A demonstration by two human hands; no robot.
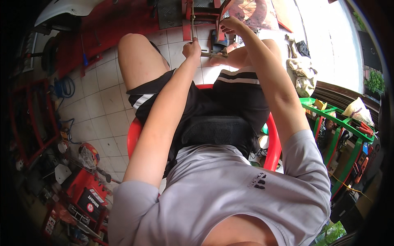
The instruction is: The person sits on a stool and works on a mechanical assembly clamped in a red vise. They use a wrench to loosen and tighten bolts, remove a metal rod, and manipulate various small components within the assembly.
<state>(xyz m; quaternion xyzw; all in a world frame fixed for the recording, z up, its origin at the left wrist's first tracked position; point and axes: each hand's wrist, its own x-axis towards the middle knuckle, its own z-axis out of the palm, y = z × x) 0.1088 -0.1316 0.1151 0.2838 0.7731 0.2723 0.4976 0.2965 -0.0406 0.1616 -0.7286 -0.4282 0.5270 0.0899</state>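
My left hand is closed in a fist between my knees. A thin metal rod rises from it toward a red metal stand. Beside that fist a flat metal bar points right, toward my foot; whether it joins the rod I cannot tell. Farther forward, my right hand has its fingers curled by the stand's right upright. What those fingers hold, if anything, is hidden. Part of a curved red rim shows just above that hand.
I sit on a red plastic chair. A blue-handled screwdriver lies by the red platform at left. A red machine stands lower left. At right is a green rack with tools; a cloth bag lies beyond it.
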